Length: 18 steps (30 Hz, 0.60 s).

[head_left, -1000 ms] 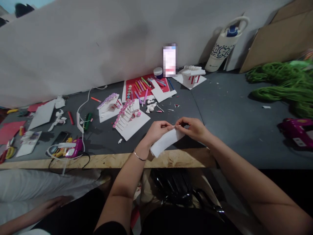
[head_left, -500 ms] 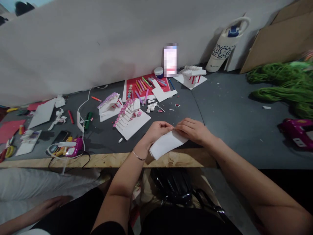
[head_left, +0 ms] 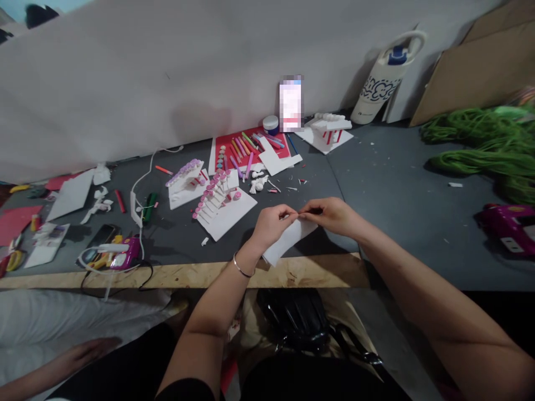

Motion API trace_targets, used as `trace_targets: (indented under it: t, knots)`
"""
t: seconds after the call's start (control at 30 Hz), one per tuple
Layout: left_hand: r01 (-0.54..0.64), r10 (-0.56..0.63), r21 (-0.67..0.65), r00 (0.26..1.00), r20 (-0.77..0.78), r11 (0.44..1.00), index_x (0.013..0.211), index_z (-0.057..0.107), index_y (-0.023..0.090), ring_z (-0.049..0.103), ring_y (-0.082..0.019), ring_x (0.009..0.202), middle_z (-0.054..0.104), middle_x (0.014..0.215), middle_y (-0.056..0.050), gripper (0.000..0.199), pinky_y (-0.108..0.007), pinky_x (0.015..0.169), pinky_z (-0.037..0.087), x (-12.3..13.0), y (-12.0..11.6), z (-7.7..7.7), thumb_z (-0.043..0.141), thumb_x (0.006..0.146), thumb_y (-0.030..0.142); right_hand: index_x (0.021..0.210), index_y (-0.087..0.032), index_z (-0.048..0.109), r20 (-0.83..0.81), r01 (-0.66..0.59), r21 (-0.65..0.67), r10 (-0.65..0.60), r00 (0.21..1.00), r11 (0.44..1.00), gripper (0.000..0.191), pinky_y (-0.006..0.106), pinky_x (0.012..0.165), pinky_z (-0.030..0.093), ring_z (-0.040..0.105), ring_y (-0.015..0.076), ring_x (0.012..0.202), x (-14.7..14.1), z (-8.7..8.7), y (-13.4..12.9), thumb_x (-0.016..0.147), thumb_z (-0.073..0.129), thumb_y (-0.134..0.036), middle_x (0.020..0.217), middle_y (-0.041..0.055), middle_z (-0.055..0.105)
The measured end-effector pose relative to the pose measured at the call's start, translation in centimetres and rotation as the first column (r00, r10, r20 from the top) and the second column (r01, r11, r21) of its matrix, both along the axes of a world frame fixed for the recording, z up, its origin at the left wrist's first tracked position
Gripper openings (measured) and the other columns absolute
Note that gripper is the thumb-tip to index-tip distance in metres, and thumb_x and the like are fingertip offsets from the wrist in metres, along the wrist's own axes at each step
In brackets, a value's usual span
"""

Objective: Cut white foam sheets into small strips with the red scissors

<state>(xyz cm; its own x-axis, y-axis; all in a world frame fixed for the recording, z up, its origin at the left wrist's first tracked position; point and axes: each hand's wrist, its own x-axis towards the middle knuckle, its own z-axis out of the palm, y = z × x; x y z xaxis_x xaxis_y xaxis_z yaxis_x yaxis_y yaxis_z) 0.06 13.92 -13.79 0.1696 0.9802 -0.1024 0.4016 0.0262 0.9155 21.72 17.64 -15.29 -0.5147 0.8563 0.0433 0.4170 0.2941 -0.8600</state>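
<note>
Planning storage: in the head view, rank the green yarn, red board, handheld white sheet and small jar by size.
Green yarn largest; red board and white sheet look alike, nearness blurs it; small jar smallest.

The bench (head_left: 388, 184) has a dark gray top and a front edge of rough pale wood (head_left: 301, 272). Near the middle lies a red sheet (head_left: 217, 150) with lots of bright sticks (head_left: 240, 147) on it. Small white stairs (head_left: 221, 207) with pink flowers stand beside it, and more white stairs (head_left: 186, 185) are just to the left. Another white stand (head_left: 328, 127) with red legs is by the wall. A big pile of green string (head_left: 480, 150) sits on the right, near a pink glue gun (head_left: 507, 225). A second pink glue gun (head_left: 125, 253) lies on the left, near a black phone (head_left: 102, 235) and a white cord (head_left: 137, 195).
</note>
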Motion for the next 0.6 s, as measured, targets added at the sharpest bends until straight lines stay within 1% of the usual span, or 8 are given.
trace_targets:
  t: [0.1,0.2,0.27,0.33,0.4,0.5,0.57,0.6]
  knots:
    - [-0.016,0.016,-0.064,1.0,-0.002,0.998,0.081,0.08,0.02,0.062,-0.017,0.075,0.075,0.076,0.0,0.015,-0.028,0.071,0.043,-0.2,0.4,0.0,0.08,0.089,0.032,0.085,-0.023,0.083,-0.024,0.017,0.015,-0.017,1.0,1.0,0.027,0.028,0.064,0.047,0.068,0.0178,0.069,-0.2,-0.1,-0.1,0.091,0.071,-0.046,0.078,0.0036,0.082]
    - [-0.016,0.022,-0.124,0.999,0.047,0.992,0.077,0.078,0.019,0.058,-0.016,0.072,0.071,0.072,0.001,0.021,-0.028,0.068,0.04,-0.5,0.7,-0.5,0.083,0.085,0.038,0.085,-0.022,0.081,-0.044,0.033,0.053,-0.031,0.999,0.998,0.026,0.028,0.065,0.048,0.069,0.0177,0.071,-0.4,-0.6,-0.3,0.092,0.069,-0.045,0.079,0.0039,0.081]
    - [-0.001,0.018,-0.154,0.994,0.106,0.988,0.077,0.077,0.019,0.055,-0.014,0.07,0.069,0.072,0.002,0.027,-0.027,0.067,0.039,-0.7,1.0,-1.0,0.085,0.082,0.044,0.085,-0.023,0.079,-0.048,0.04,0.121,-0.034,0.998,0.992,0.024,0.028,0.066,0.05,0.068,0.0177,0.071,-0.4,-1.0,-0.3,0.094,0.068,-0.042,0.08,0.0043,0.081]
    - [0.013,0.021,-0.187,0.984,0.177,0.982,0.078,0.076,0.018,0.053,-0.013,0.069,0.068,0.073,0.002,0.032,-0.026,0.066,0.038,-0.8,1.2,-1.4,0.087,0.078,0.048,0.085,-0.024,0.078,-0.038,0.033,0.235,-0.024,0.999,0.971,0.02,0.03,0.069,0.051,0.068,0.0183,0.072,-0.5,-1.4,-0.2,0.095,0.067,-0.037,0.081,0.0047,0.08]
    - [0.023,0.036,-0.237,0.97,0.24,0.971,0.078,0.076,0.018,0.052,-0.012,0.068,0.067,0.072,0.003,0.033,-0.026,0.065,0.039,-0.8,1.3,-1.6,0.088,0.074,0.047,0.085,-0.025,0.077,-0.017,0.015,0.382,-0.01,1.0,0.924,0.018,0.03,0.07,0.052,0.067,0.0189,0.073,-0.5,-1.8,0.0,0.097,0.065,-0.031,0.081,0.005,0.079]
    - [0.023,0.079,-0.33,0.953,0.294,0.944,0.076,0.073,0.017,0.049,-0.01,0.063,0.063,0.066,0.005,0.033,-0.026,0.065,0.039,-0.6,1.4,-1.4,0.091,0.071,0.044,0.086,-0.025,0.076,0.039,-0.027,0.594,0.005,0.999,0.804,0.024,0.031,0.073,0.054,0.067,0.0197,0.076,-0.6,-2.2,0.0,0.102,0.058,-0.023,0.08,0.0057,0.079]
    - [0.023,0.103,-0.372,0.943,0.315,0.928,0.073,0.072,0.016,0.047,-0.009,0.061,0.062,0.063,0.006,0.034,-0.025,0.065,0.039,-0.5,1.4,-1.1,0.095,0.068,0.042,0.086,-0.026,0.076,0.099,-0.066,0.673,-0.001,0.995,0.736,0.03,0.032,0.076,0.056,0.068,0.0204,0.08,-0.5,-2.3,-0.1,0.106,0.054,-0.022,0.083,0.0065,0.08]
    - [0.026,0.107,-0.381,0.94,0.324,0.924,0.072,0.072,0.016,0.047,-0.009,0.061,0.062,0.063,0.006,0.035,-0.025,0.065,0.038,-0.4,1.4,-1.0,0.096,0.066,0.041,0.087,-0.026,0.076,0.131,-0.088,0.692,-0.005,0.991,0.717,0.032,0.033,0.077,0.056,0.068,0.0208,0.082,-0.5,-2.3,-0.1,0.108,0.053,-0.023,0.085,0.0071,0.081]
